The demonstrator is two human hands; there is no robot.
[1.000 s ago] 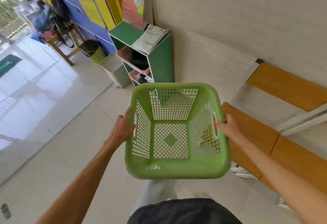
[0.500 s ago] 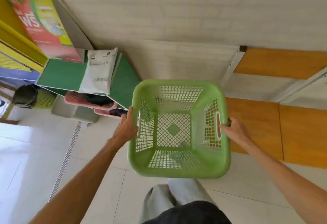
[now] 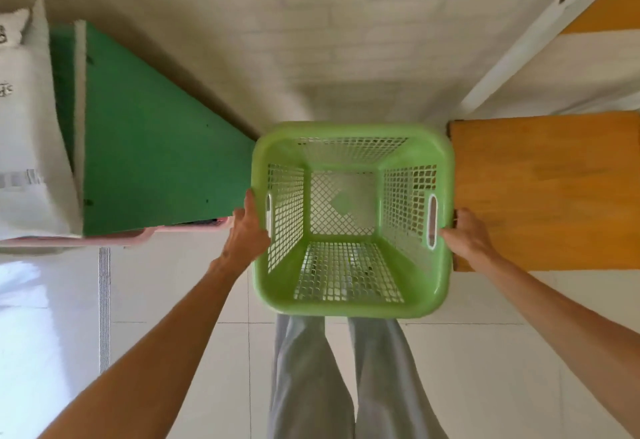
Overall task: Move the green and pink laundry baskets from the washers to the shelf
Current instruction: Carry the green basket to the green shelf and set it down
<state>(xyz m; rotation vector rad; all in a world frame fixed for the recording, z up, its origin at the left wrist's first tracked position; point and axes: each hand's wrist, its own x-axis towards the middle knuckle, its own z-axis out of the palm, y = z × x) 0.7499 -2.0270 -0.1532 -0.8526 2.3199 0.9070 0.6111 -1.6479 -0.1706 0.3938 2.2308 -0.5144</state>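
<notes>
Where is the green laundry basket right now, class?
In the head view, the green laundry basket is centre frame, held above the floor by the left hand and right hand, between the green shelf on its left and the orange bench on its right.

The laundry basket (image 3: 351,220) was light green, its walls and bottom a square mesh with a solid diamond in the middle. The shelf (image 3: 162,147) was dark green; a pink basket (image 3: 138,234) edge showed under it. The bench (image 3: 543,189) was orange wood, the floor (image 3: 173,300) white tile, the trousers (image 3: 304,376) pale grey.
</notes>
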